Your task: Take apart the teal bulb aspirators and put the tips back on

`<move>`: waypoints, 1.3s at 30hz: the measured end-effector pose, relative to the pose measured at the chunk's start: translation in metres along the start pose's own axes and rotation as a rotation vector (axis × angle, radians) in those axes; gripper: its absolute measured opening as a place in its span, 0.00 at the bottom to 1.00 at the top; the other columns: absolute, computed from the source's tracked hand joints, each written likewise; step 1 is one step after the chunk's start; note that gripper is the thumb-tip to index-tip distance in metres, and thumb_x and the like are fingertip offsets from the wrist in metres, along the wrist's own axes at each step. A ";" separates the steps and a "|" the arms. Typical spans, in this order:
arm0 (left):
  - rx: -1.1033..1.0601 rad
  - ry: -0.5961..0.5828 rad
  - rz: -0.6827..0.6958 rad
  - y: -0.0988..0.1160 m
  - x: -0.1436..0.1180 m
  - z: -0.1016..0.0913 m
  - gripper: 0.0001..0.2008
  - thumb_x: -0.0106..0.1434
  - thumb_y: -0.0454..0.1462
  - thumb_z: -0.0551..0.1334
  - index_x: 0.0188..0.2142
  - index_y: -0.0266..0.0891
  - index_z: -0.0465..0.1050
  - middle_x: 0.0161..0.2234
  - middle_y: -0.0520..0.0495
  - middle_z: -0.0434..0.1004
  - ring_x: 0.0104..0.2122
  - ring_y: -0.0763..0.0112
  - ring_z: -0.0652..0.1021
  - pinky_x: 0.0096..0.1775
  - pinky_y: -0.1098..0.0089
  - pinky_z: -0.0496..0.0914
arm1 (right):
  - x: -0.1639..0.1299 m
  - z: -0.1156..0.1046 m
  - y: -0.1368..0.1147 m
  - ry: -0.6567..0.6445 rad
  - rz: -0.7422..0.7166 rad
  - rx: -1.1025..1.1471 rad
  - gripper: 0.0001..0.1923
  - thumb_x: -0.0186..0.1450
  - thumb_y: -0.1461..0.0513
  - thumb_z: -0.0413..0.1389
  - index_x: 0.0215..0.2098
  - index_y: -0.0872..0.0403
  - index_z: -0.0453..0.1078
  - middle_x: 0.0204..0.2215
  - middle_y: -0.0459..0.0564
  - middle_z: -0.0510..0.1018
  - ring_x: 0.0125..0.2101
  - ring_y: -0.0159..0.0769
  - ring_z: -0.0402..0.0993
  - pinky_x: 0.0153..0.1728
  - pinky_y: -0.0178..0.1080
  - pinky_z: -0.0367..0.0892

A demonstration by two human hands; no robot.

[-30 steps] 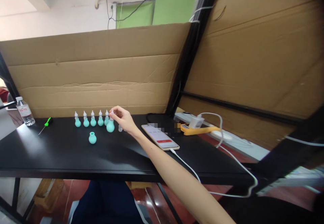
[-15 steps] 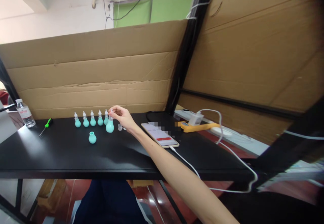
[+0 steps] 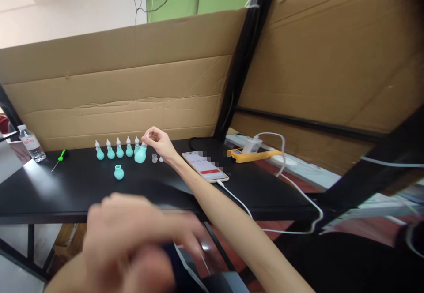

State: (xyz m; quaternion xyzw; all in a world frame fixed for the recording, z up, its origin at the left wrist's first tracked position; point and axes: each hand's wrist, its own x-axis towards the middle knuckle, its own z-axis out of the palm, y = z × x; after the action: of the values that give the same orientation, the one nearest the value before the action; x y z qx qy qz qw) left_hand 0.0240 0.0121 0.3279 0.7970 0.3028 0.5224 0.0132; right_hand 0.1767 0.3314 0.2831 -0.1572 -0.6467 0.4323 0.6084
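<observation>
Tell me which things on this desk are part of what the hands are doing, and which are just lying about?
In use:
- right hand, fingers pinching the tip of the tilted teal bulb
- row of five capped bulbs
- capless bulb
- loose clear caps
- left hand, blurred, near the camera

Lying about:
- phone
- green screwdriver
- water bottle
- power strip

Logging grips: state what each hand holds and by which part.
The right hand pinches the clear tip of a teal bulb, tilting it on the table. The blurred left hand shows no held object.

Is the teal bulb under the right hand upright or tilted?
Tilted: the teal bulb leans right, its tip pinched by the right hand.
</observation>
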 end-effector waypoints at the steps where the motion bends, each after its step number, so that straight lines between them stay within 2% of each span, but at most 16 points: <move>1: 0.005 0.056 -0.005 -0.021 0.022 0.004 0.19 0.89 0.52 0.59 0.54 0.57 0.90 0.38 0.50 0.94 0.37 0.61 0.92 0.44 0.58 0.89 | 0.000 0.001 -0.001 0.015 -0.012 0.009 0.42 0.50 0.30 0.86 0.35 0.46 0.72 0.30 0.42 0.78 0.33 0.39 0.78 0.41 0.44 0.80; 2: 0.058 0.169 0.003 -0.047 0.046 0.009 0.18 0.89 0.49 0.60 0.49 0.51 0.89 0.37 0.50 0.93 0.37 0.63 0.91 0.47 0.61 0.88 | 0.000 0.001 -0.002 0.031 -0.023 0.018 0.43 0.49 0.29 0.86 0.35 0.46 0.71 0.30 0.41 0.78 0.33 0.38 0.78 0.42 0.44 0.81; 4: 0.291 0.175 0.024 -0.108 0.088 0.017 0.15 0.86 0.48 0.64 0.52 0.45 0.88 0.45 0.44 0.95 0.46 0.60 0.92 0.55 0.60 0.86 | 0.000 0.002 -0.004 0.066 -0.041 0.026 0.45 0.47 0.28 0.87 0.36 0.46 0.71 0.31 0.41 0.78 0.34 0.39 0.79 0.43 0.44 0.83; 5: 0.410 0.125 0.042 -0.140 0.104 0.022 0.15 0.85 0.48 0.66 0.55 0.43 0.87 0.51 0.40 0.95 0.54 0.55 0.91 0.60 0.56 0.85 | 0.000 0.002 -0.004 0.083 -0.046 0.025 0.46 0.46 0.27 0.86 0.36 0.46 0.70 0.32 0.41 0.79 0.35 0.40 0.80 0.44 0.45 0.84; 7: 0.579 -0.073 0.044 -0.199 0.124 0.031 0.18 0.84 0.49 0.67 0.62 0.40 0.85 0.61 0.33 0.92 0.64 0.47 0.88 0.66 0.50 0.82 | 0.000 0.001 -0.003 0.116 -0.044 0.014 0.48 0.45 0.25 0.85 0.35 0.45 0.68 0.34 0.43 0.81 0.38 0.42 0.81 0.45 0.47 0.85; 8: 0.615 -0.184 0.048 -0.223 0.128 0.036 0.18 0.85 0.49 0.66 0.62 0.40 0.85 0.60 0.33 0.92 0.62 0.47 0.89 0.64 0.50 0.82 | 0.000 0.000 -0.002 0.128 -0.038 0.009 0.48 0.44 0.24 0.85 0.35 0.45 0.67 0.35 0.44 0.81 0.39 0.43 0.82 0.46 0.47 0.86; 10: 0.605 -0.354 0.065 -0.259 0.126 0.043 0.18 0.88 0.49 0.62 0.56 0.38 0.85 0.49 0.35 0.93 0.51 0.49 0.92 0.54 0.55 0.83 | 0.000 -0.002 0.001 0.127 -0.021 0.002 0.47 0.46 0.25 0.85 0.35 0.45 0.67 0.35 0.45 0.82 0.40 0.43 0.83 0.47 0.47 0.86; 12: 0.550 -0.401 0.119 -0.280 0.117 0.045 0.21 0.91 0.51 0.58 0.53 0.38 0.83 0.44 0.38 0.92 0.43 0.54 0.92 0.47 0.60 0.82 | -0.001 -0.004 0.004 0.069 -0.003 -0.022 0.43 0.50 0.28 0.85 0.38 0.45 0.72 0.35 0.45 0.83 0.40 0.44 0.84 0.48 0.48 0.85; 15: 0.590 -0.371 0.190 -0.294 0.104 0.038 0.27 0.92 0.56 0.56 0.55 0.37 0.83 0.45 0.37 0.93 0.43 0.55 0.92 0.43 0.63 0.79 | -0.003 -0.005 0.008 -0.078 0.004 -0.131 0.34 0.59 0.33 0.81 0.44 0.47 0.82 0.38 0.48 0.88 0.38 0.45 0.85 0.46 0.49 0.84; 18: 0.633 -0.402 0.278 -0.300 0.100 0.025 0.31 0.90 0.61 0.57 0.57 0.36 0.83 0.47 0.33 0.93 0.44 0.53 0.92 0.44 0.62 0.80 | -0.003 -0.003 0.010 -0.157 -0.019 -0.219 0.29 0.65 0.34 0.77 0.44 0.48 0.84 0.37 0.49 0.89 0.37 0.45 0.85 0.46 0.49 0.84; 21: 0.584 -0.402 0.344 -0.301 0.102 0.019 0.31 0.90 0.60 0.58 0.61 0.35 0.82 0.48 0.34 0.91 0.47 0.53 0.92 0.48 0.62 0.82 | -0.001 -0.004 0.007 -0.184 -0.072 -0.195 0.36 0.66 0.27 0.76 0.43 0.48 0.84 0.34 0.48 0.86 0.36 0.44 0.85 0.47 0.49 0.86; 25: 0.535 -0.401 0.341 -0.299 0.105 0.025 0.26 0.90 0.56 0.63 0.65 0.36 0.80 0.52 0.34 0.90 0.50 0.54 0.91 0.53 0.61 0.82 | -0.001 -0.013 -0.001 -0.230 -0.140 -0.132 0.42 0.65 0.22 0.75 0.43 0.50 0.85 0.36 0.49 0.87 0.36 0.40 0.84 0.46 0.45 0.85; 28: 0.503 -0.420 0.303 -0.298 0.105 0.030 0.21 0.89 0.50 0.65 0.65 0.37 0.80 0.53 0.36 0.90 0.52 0.54 0.90 0.55 0.61 0.83 | -0.002 -0.018 -0.004 -0.234 -0.120 -0.137 0.45 0.62 0.20 0.75 0.43 0.50 0.85 0.37 0.50 0.87 0.36 0.40 0.84 0.46 0.45 0.85; 32: 0.439 -0.422 0.261 -0.297 0.104 0.032 0.17 0.88 0.47 0.64 0.64 0.38 0.80 0.53 0.37 0.90 0.53 0.55 0.89 0.57 0.60 0.82 | -0.001 -0.018 0.000 -0.218 -0.094 -0.137 0.47 0.59 0.18 0.74 0.42 0.49 0.83 0.35 0.48 0.84 0.35 0.40 0.81 0.44 0.45 0.84; 36: 0.389 -0.376 0.233 -0.294 0.104 0.030 0.15 0.88 0.45 0.64 0.64 0.41 0.81 0.54 0.39 0.91 0.52 0.58 0.89 0.59 0.62 0.81 | 0.004 -0.024 0.008 -0.134 -0.129 -0.060 0.47 0.61 0.17 0.72 0.42 0.48 0.81 0.33 0.48 0.81 0.34 0.39 0.80 0.42 0.44 0.83; 39: 0.412 -0.337 0.204 -0.292 0.104 0.028 0.17 0.85 0.44 0.68 0.67 0.43 0.80 0.58 0.39 0.91 0.56 0.56 0.90 0.62 0.60 0.81 | 0.011 -0.042 0.012 -0.051 -0.119 -0.170 0.45 0.66 0.18 0.70 0.45 0.48 0.81 0.37 0.49 0.83 0.36 0.41 0.82 0.45 0.46 0.84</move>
State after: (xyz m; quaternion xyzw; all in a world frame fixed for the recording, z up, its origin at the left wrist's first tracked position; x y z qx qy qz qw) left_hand -0.0615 0.3108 0.3026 0.8849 0.3143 0.3087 -0.1513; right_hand 0.2092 0.3618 0.2759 -0.1586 -0.7045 0.3430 0.6007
